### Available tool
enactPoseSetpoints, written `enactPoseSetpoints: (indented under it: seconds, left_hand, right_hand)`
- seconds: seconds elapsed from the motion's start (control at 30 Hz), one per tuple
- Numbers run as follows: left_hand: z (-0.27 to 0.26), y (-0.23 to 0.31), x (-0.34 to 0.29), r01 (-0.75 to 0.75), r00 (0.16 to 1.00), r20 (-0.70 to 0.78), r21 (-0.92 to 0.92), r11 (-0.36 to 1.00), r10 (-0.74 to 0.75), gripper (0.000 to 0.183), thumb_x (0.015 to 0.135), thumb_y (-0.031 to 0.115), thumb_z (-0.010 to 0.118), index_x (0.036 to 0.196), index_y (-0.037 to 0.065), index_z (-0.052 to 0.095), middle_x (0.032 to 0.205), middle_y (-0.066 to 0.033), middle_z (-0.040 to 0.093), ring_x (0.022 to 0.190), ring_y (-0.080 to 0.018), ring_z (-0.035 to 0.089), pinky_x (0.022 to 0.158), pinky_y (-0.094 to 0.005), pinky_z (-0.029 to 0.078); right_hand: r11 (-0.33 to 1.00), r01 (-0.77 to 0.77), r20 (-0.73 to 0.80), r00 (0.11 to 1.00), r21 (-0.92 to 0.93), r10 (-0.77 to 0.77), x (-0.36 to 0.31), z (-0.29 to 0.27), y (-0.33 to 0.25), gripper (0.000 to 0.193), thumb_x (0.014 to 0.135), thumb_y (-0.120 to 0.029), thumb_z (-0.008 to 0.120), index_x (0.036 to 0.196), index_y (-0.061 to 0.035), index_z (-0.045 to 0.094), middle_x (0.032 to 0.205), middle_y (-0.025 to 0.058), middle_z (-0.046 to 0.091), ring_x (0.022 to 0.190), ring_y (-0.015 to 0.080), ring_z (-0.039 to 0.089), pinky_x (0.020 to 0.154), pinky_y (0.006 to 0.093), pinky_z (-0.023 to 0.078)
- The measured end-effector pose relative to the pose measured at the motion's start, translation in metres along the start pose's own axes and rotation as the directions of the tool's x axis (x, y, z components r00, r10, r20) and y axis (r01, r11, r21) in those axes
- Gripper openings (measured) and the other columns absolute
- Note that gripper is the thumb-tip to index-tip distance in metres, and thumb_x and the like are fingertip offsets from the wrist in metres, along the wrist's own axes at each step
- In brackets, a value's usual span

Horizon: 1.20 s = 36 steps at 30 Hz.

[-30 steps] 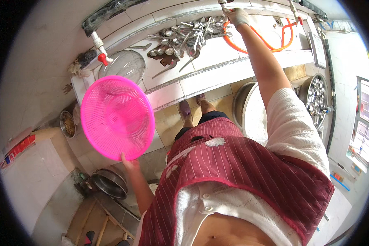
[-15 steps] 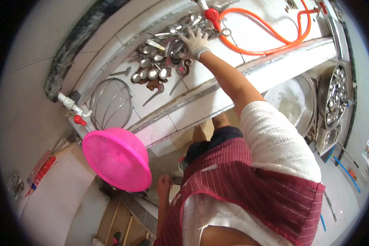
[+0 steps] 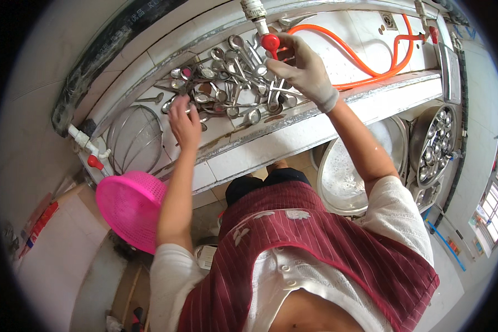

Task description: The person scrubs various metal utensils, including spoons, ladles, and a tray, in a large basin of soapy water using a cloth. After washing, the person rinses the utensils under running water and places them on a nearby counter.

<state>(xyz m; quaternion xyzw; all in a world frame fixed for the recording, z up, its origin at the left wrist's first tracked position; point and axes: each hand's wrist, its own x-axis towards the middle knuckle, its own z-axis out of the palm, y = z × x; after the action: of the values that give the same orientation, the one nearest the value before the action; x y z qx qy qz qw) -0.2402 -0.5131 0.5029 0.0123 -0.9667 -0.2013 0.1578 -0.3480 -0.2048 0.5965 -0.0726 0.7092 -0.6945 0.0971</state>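
A spread of metal spoons and ladles lies in the white-tiled trough. Over the left part of this heap is my bare left hand, its fingers apart and slightly blurred, with nothing seen in it. My right hand, in a pale glove, curls its thumb and fingers around the red tap handle above the trough. Part of that grip is hidden by the hand itself. From behind the gloved fingers, an orange hose loops away to the right.
A round wire strainer rests at the trough's left end, with a pink perforated basket nearer me. Below the trough's front edge stands a large metal basin of cloudy water. Farther right, a round pan holds several shiny metal pieces.
My right hand has moved from the utensils to the red tap handle. My left hand has risen from beside my body to the heap. The utensils now lie more spread to the right.
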Motion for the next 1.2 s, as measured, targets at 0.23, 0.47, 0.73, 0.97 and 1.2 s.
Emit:
enactPoseSetpoints:
  seconds: [0.23, 0.47, 0.73, 0.97, 1.2]
  left_hand:
    - [0.009, -0.055, 0.185, -0.519, 0.852, 0.147, 0.359, 0.776, 0.502, 0.048, 0.087, 0.029, 0.056, 0.131, 0.016, 0.045, 0.132, -0.0091, 0.045, 0.12, -0.0286, 0.043, 0.098, -0.0417, 0.036]
    - [0.061, -0.089, 0.202, -0.74, 0.673, 0.283, 0.287, 0.609, 0.684, 0.062, 0.084, 0.039, 0.056, 0.141, 0.026, 0.033, 0.144, -0.001, 0.029, 0.132, -0.0226, 0.03, 0.103, -0.043, 0.032]
    - [0.065, -0.084, 0.209, -0.746, 0.663, 0.242, 0.282, 0.603, 0.708, 0.06, 0.084, 0.037, 0.057, 0.139, 0.026, 0.036, 0.142, -0.0007, 0.033, 0.128, -0.0217, 0.035, 0.1, -0.0433, 0.035]
    - [0.064, -0.085, 0.208, -0.743, 0.66, 0.216, 0.332, 0.581, 0.719, 0.058, 0.084, 0.038, 0.056, 0.138, 0.024, 0.037, 0.139, -0.0006, 0.037, 0.125, -0.0214, 0.038, 0.099, -0.0419, 0.037]
    - [0.065, -0.093, 0.205, -0.729, 0.674, 0.204, 0.336, 0.596, 0.71, 0.056, 0.084, 0.037, 0.056, 0.136, 0.022, 0.04, 0.139, -0.0003, 0.039, 0.124, -0.0211, 0.04, 0.098, -0.0413, 0.038]
  right_hand:
    - [0.694, 0.291, 0.234, 0.956, -0.658, -0.179, 0.024, -0.022, -0.022, 0.045, 0.077, -0.027, 0.068, 0.115, -0.0073, 0.054, 0.094, 0.013, 0.062, 0.079, 0.0276, 0.063, 0.069, 0.0362, 0.051]
    - [0.984, 0.157, 0.318, 0.94, -0.081, -0.124, 0.039, -0.026, 0.002, 0.06, 0.075, 0.014, 0.064, 0.129, -0.0012, 0.044, 0.106, 0.007, 0.061, 0.098, 0.0149, 0.058, 0.087, 0.03, 0.047]
    - [0.202, -0.325, -0.308, 0.945, -0.924, 0.111, 0.031, 0.094, 0.208, 0.075, 0.069, -0.047, 0.074, 0.13, -0.0182, 0.041, 0.133, 0.0167, 0.039, 0.116, 0.0357, 0.046, 0.089, 0.0434, 0.047]
    - [0.722, -0.146, -0.121, 0.989, -0.676, 0.087, 0.042, 0.07, 0.203, 0.046, 0.077, -0.026, 0.068, 0.119, -0.0163, 0.052, 0.109, 0.0187, 0.06, 0.1, 0.0328, 0.06, 0.083, 0.0396, 0.049]
    - [0.588, -0.699, -0.602, 0.689, -0.407, 0.403, 0.059, 0.069, 0.155, 0.075, 0.061, -0.058, 0.076, 0.101, 0.0034, 0.06, 0.095, 0.0201, 0.066, 0.09, 0.0277, 0.065, 0.074, 0.0346, 0.052]
